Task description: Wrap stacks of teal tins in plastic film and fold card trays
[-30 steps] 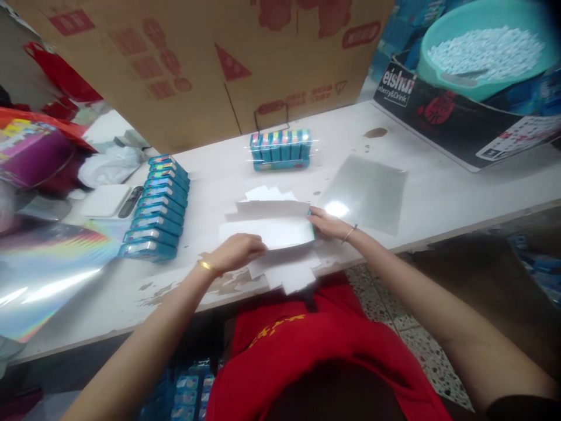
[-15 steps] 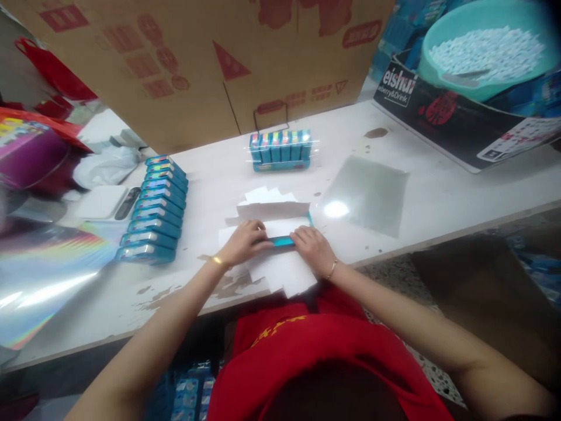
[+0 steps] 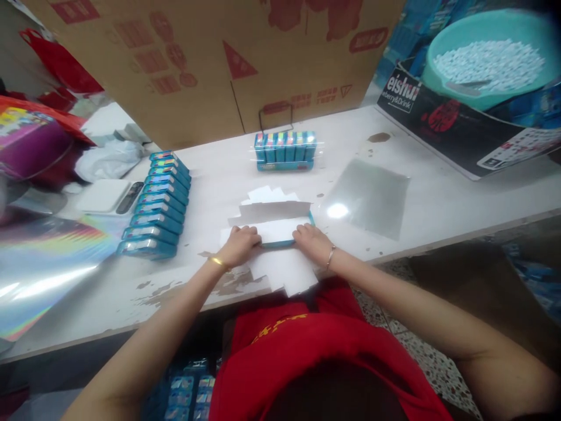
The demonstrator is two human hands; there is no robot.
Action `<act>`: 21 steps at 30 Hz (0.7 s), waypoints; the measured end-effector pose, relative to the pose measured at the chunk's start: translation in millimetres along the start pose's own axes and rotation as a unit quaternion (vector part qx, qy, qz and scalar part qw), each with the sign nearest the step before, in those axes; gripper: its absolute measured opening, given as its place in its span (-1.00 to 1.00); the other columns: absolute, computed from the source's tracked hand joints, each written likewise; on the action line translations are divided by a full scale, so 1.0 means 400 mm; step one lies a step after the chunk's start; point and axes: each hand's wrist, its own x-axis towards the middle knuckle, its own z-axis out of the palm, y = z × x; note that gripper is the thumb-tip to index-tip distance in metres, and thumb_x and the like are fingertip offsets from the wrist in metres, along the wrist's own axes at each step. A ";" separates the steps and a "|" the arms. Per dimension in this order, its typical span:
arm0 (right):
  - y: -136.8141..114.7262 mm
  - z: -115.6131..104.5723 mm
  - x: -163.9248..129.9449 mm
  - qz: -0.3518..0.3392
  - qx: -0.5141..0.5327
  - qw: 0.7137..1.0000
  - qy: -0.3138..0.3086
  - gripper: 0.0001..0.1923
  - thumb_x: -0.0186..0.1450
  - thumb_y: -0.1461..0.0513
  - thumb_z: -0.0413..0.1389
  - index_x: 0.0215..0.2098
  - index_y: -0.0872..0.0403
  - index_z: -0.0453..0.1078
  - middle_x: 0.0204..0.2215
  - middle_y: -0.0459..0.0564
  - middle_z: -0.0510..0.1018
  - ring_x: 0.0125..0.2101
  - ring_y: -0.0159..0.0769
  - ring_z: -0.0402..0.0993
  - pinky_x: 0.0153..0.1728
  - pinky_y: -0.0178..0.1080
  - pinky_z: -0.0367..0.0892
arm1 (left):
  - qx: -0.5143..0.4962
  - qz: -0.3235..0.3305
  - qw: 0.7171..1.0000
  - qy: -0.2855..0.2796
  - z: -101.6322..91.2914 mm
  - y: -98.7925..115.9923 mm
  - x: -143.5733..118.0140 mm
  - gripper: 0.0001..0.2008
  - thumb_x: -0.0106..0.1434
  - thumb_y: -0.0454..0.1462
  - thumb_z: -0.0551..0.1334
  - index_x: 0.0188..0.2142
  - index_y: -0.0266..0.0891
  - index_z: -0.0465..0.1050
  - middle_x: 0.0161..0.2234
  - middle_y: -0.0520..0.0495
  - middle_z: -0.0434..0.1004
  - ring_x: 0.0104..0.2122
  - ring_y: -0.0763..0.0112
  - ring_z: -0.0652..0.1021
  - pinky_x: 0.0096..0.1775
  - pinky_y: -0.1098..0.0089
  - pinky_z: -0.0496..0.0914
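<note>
A small cardboard carton (image 3: pixel 278 231), white inside with blue outer faces, lies partly folded on the table near its front edge. My left hand (image 3: pixel 242 245) grips the carton's near left corner, fingers curled over the raised near wall. At the near right corner my right hand (image 3: pixel 312 242) pinches the same wall, its fingers bent. Both thumbs are mostly hidden. Under the carton, flat white card blanks (image 3: pixel 287 272) with stepped edges stick out towards me and on the far side. A grey-looking flap stands along the carton's far side.
Beyond the carton sits a wrapped row of blue packs (image 3: pixel 286 153). On the left, a row of blue packs (image 3: pixel 160 204) stands by a white scale (image 3: pixel 105 196). A clear plastic sheet (image 3: pixel 372 196) lies right. Behind are a large cardboard box (image 3: pixel 197 99) and a turquoise bowl (image 3: pixel 432 64) of white pellets.
The carton's near wall has come up, and less of its blue face shows. My left hand has shifted slightly left to the corner. The whole view has tilted a little.
</note>
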 end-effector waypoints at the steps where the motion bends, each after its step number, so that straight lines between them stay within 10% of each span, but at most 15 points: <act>1: 0.002 -0.010 0.005 -0.002 0.007 1.000 -0.020 -0.82 0.34 0.23 0.03 -0.22 0.20 0.38 -0.26 0.15 0.43 -0.20 -0.10 0.31 -0.28 -0.20 0.19 | -0.007 0.004 1.000 -0.017 -0.006 -0.004 0.005 -0.79 0.27 -0.24 0.07 -0.42 -0.25 0.40 -0.32 -0.10 0.40 -0.25 0.28 0.40 -0.24 0.27 0.11; 11: 0.027 -0.068 0.043 -0.060 0.036 0.985 -0.157 -0.76 0.33 0.16 0.04 -0.25 0.18 0.45 -0.19 0.15 0.47 -0.16 -0.14 0.38 -0.26 -0.24 0.23 | -0.070 0.011 0.987 -0.146 -0.032 -0.007 0.039 -0.81 0.22 -0.22 0.09 -0.46 -0.25 0.35 -0.34 -0.03 0.48 -0.20 0.26 0.38 -0.12 0.24 0.07; 21: 0.022 -0.064 0.028 -0.074 0.025 0.988 -0.131 -0.74 0.34 0.18 0.02 -0.21 0.22 0.44 -0.19 0.20 0.46 -0.14 -0.07 0.37 -0.25 -0.20 0.24 | -0.066 -0.137 0.988 0.014 0.029 0.063 -0.043 -0.70 0.28 -0.16 0.00 -0.41 -0.23 0.43 -0.37 -0.09 0.53 -0.32 0.28 0.47 -0.17 0.27 0.15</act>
